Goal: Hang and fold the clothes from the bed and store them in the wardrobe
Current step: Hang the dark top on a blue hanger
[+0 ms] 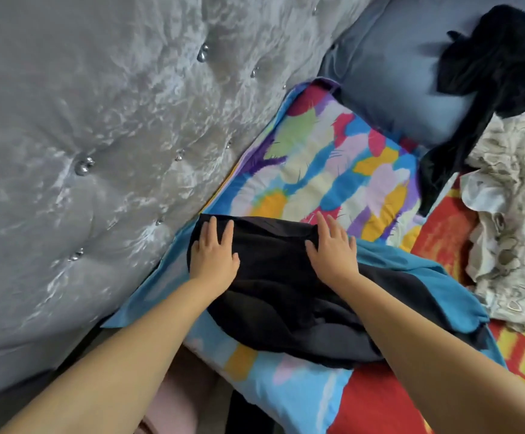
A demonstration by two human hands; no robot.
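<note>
While the soft black cloth garment (286,296) is lying on the multicoloured feather-print pillow (317,164) at the bed's head, both flat, spread-fingered hands, left (212,255) and right (333,250), are pressing its far edge, likely smoothing it for folding.

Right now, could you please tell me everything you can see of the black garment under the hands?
The black garment is soft, matte, thin-looking cloth, lying crumpled and partly flattened on the colourful pillow and a blue cloth. The left hand and right hand press flat on its far edge, fingers straight.
</note>
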